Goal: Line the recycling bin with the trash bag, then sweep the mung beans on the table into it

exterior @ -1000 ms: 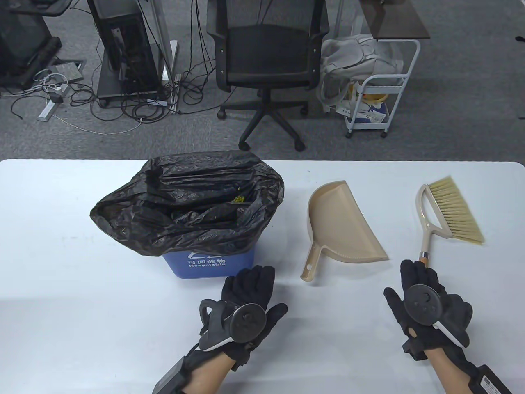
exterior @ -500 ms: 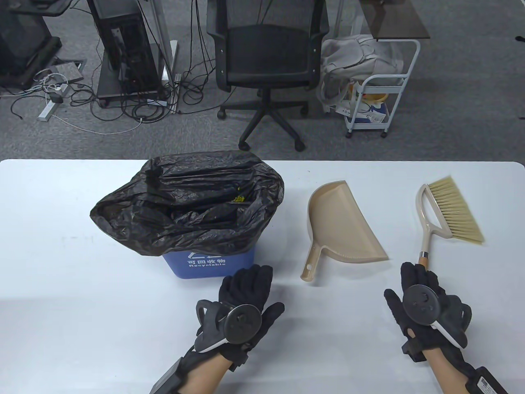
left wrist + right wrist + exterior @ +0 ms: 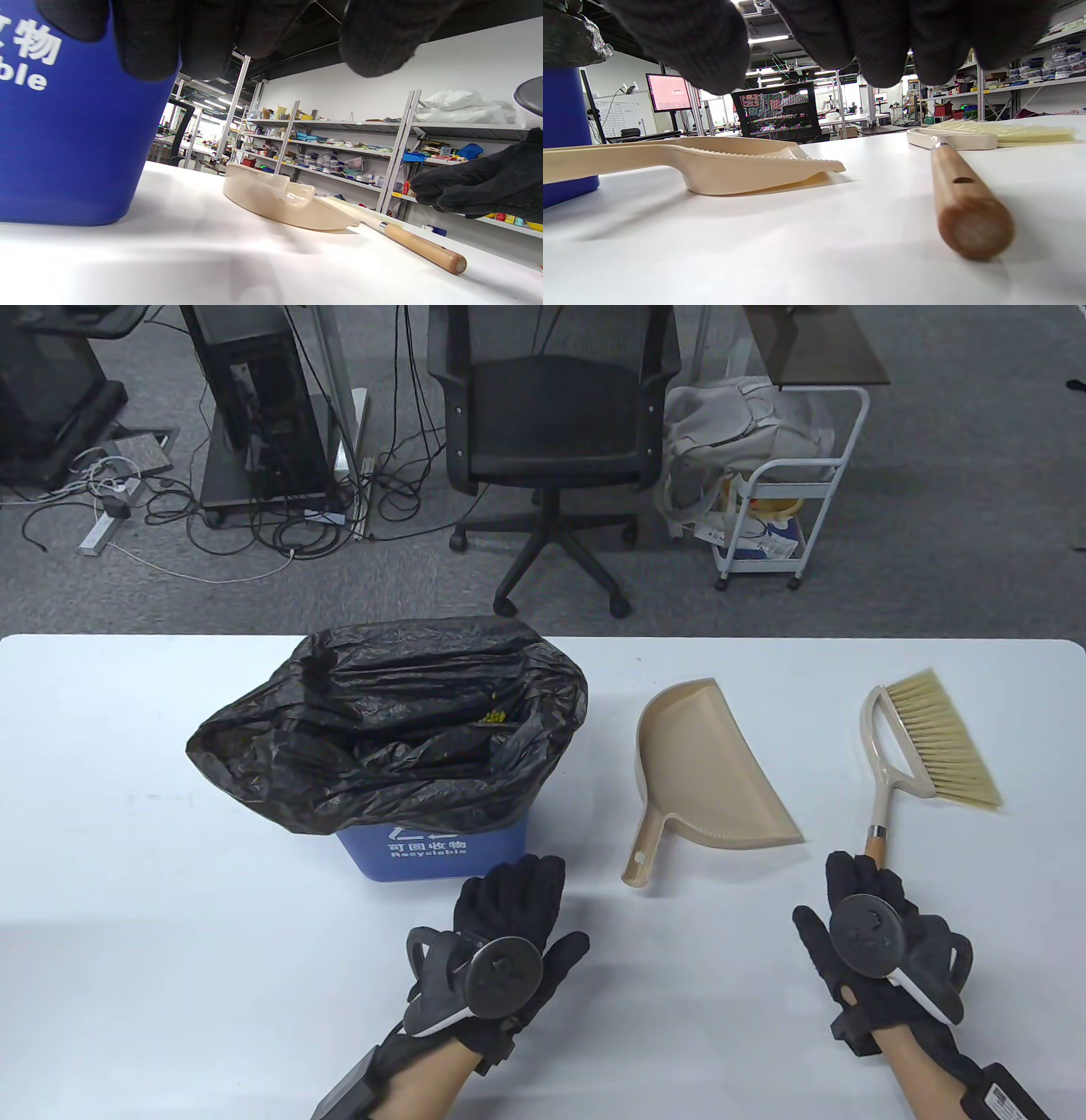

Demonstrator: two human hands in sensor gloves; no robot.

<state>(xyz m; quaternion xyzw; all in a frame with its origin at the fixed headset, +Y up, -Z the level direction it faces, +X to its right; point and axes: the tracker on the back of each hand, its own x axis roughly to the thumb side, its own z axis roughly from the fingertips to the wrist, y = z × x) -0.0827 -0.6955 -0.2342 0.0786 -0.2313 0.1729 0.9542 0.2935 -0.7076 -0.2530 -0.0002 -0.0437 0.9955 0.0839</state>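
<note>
**Tools down, beans binned: finishing cleanly**

We had the blue recycling bin standing toward the left part of the worktop, its black trash bag folded out over the rim, and a small cluster of yellow-green mung beans showing inside the bag. We could see no loose beans on the worktop, so we judged the sweeping done and the step in hand to be letting go and drawing back.

Our left hand hovered just in front of the bin, fingers relaxed and holding nothing. Our right hand was likewise slack and empty, above the wooden end of the hand brush, which lay flat near the right edge. The beige dustpan lay between bin and brush, its handle pointing to the near edge.

To do this well, we reckoned on lifting both hands straight up and back toward the near edge, so that neither sleeve nudged the brush handle or snagged the loose bag overhang and tipped the bin.
</note>
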